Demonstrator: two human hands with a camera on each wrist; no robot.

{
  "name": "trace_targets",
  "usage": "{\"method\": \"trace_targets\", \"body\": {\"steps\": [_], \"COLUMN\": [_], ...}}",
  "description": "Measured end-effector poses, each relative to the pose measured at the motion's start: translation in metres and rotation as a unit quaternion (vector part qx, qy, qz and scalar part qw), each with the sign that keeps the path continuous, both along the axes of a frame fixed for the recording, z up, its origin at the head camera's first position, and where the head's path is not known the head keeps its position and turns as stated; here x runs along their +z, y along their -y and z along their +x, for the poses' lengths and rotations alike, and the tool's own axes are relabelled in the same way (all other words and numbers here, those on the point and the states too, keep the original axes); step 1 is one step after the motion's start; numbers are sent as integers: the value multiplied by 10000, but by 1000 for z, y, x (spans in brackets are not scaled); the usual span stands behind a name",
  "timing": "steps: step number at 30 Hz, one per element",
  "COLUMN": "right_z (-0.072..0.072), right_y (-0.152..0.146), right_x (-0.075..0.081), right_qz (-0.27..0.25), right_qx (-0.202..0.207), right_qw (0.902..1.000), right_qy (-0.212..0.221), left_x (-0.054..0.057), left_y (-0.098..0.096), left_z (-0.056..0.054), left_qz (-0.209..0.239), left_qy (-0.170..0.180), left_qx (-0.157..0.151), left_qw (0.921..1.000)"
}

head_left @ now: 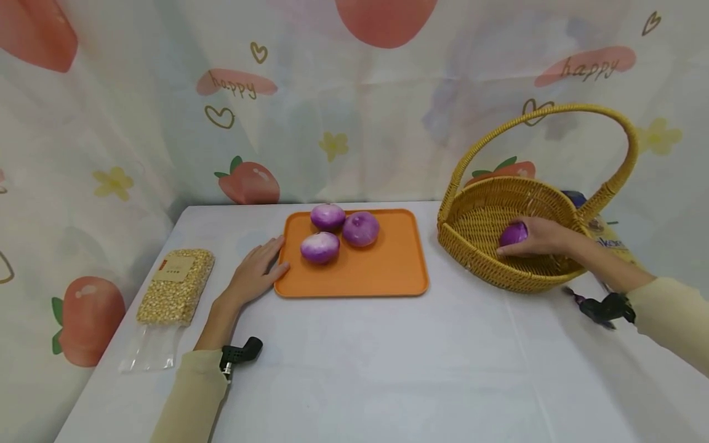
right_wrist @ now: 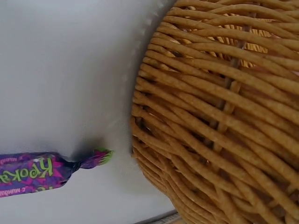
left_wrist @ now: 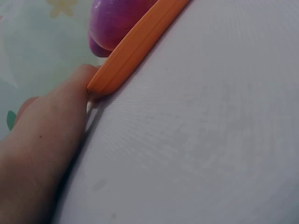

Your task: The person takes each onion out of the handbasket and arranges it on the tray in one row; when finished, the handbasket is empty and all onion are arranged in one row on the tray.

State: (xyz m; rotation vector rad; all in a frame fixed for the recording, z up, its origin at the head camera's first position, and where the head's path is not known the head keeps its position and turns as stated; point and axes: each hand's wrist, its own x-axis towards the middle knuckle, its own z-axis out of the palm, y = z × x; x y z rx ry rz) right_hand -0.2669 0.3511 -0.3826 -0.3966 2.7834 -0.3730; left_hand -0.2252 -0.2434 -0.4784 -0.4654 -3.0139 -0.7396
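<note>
My right hand [head_left: 540, 237] reaches into a yellow wicker basket [head_left: 487, 269] with a tall arched handle. It grips a purple onion [head_left: 512, 234] low inside, fingers and thumb around it. The right wrist view shows the basket's woven side [right_wrist: 210, 116] close up, with the hand hidden. On the left, my left hand [head_left: 256, 271] rests against the left edge of an orange tray [head_left: 382, 271], fingers extended along it and thumb at the rim. Three purple-and-white onions, a back one [head_left: 328, 217], a right one [head_left: 361, 229] and a front one [head_left: 320, 247], sit together on the tray.
A clear bag of yellow kernels [head_left: 174, 295] lies at the table's left. A purple-wrapped candy [right_wrist: 32, 172] lies beside the basket, partly under my right forearm in the head view. Behind the basket's right side is a yellow package [head_left: 612, 243]. A patterned cloth [head_left: 382, 147] hangs behind the table.
</note>
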Motion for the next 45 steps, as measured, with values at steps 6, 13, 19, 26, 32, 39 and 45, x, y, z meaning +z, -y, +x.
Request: {"method": "trace_targets", "body": {"steps": [6, 13, 19, 26, 32, 39, 45], "right_z": [1, 1, 2, 7, 12, 24, 39], "right_y": [0, -1, -3, -3, -1, 12, 28], "right_x": [-2, -5, -6, -4, -7, 15, 49], "right_qz": [-56, -65, -117, -358, -297, -357, -863], "right_qx": [-57, -109, -59, -44, 48, 128, -175], "right_qw": [9999, 9997, 9993, 9975, 9969, 9898, 9814], "right_qy": [-92, -185, -360, -609, -732, -1375, -1706], "left_x": [-1, 1, 4, 5, 7, 7, 5], "left_y": [0, 0, -1, -1, -1, -1, -1], "left_z": [0, 0, 1, 1, 4, 4, 3], "left_qz": [13, 4, 46, 61, 69, 33, 44], "left_qy": [15, -5, 8, 49, 71, 40, 35], "left_qx": [25, 0, 16, 9, -2, -35, -36], "left_qw": [10000, 10000, 10000, 10000, 10000, 10000, 10000]}}
